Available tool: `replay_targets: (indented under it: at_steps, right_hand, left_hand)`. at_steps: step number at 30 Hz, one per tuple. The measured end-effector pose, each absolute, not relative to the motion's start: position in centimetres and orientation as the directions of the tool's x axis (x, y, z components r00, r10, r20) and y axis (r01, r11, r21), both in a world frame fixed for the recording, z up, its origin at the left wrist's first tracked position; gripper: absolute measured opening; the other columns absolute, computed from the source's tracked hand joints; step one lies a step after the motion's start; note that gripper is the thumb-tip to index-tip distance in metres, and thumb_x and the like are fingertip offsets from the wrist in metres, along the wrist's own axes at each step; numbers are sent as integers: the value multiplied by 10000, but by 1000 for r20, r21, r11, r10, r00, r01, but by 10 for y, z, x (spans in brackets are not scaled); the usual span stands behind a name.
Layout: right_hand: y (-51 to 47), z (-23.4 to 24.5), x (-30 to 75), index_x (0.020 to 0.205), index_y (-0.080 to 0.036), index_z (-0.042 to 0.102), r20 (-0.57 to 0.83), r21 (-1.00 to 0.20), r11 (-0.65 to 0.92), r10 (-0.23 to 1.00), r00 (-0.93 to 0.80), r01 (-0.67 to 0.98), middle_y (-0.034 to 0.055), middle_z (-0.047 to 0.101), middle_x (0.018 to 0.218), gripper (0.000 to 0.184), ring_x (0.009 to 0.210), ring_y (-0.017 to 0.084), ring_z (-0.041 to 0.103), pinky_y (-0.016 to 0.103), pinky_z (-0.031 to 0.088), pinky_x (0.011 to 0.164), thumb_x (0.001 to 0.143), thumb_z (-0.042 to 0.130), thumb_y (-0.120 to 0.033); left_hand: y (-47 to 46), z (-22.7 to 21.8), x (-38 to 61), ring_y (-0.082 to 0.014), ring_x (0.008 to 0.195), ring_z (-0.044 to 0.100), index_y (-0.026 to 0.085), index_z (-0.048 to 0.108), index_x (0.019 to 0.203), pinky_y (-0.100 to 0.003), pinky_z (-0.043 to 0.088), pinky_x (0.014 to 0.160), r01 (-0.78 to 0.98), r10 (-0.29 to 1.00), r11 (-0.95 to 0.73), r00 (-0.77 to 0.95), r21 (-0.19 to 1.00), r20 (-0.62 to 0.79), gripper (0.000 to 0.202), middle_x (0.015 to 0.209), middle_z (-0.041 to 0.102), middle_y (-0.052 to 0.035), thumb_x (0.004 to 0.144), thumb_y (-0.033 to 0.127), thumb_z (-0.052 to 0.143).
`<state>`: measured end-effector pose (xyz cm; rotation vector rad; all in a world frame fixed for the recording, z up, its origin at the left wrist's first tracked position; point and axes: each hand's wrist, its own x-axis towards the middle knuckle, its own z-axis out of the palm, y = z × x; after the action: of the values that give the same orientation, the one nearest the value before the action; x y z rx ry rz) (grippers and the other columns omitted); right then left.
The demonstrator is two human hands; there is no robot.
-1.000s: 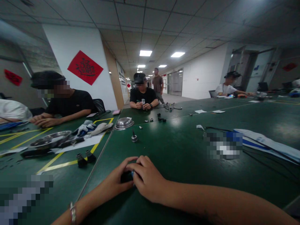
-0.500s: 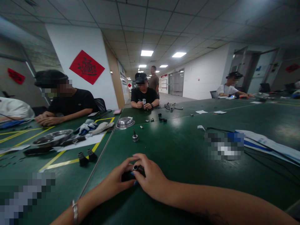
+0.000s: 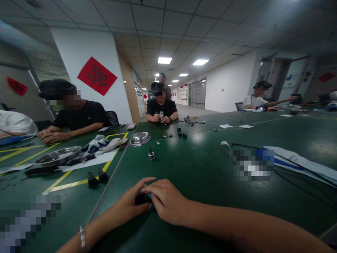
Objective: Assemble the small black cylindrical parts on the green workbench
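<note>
My left hand curls its thumb and fingers around a small black part, low above the green table. From the other side my right hand closes over the same spot, its fingertips meeting the left ones. Most of the part is hidden, so its exact kind does not show. Beyond the hands stands a small metal fitting with a thin upright stem. Left of them are two black fittings with metal collars, one beside the other.
An upturned metal bowl, a metal pan and gloves lie at the left. Several small parts sit farther back, near a co-worker. Another co-worker leans on the table at left. Cables and a blue-white bag lie right.
My right fingers have lowered and folded over the part, hiding the round open end that showed before. Behind the facing co-worker, a standing person has shifted left. A co-worker at far right has stretched out an arm.
</note>
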<state>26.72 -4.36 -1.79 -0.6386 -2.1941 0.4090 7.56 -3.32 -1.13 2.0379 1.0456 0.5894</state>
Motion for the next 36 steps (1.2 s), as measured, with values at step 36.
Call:
replay_targets:
  at_steps: [36]
  right_hand:
    - [-50,-17,264,1230,-183,445,518,-610,605,793,-319,513,68,545,1006,516,952,234,512,405,413,868,759,654,-197]
  left_hand:
    - [-41,-3,81,-254,1206,492,285,336,1357,-429,358,1057,510,826,-423,556,748,88,645,1319,531,-54,769,206,590]
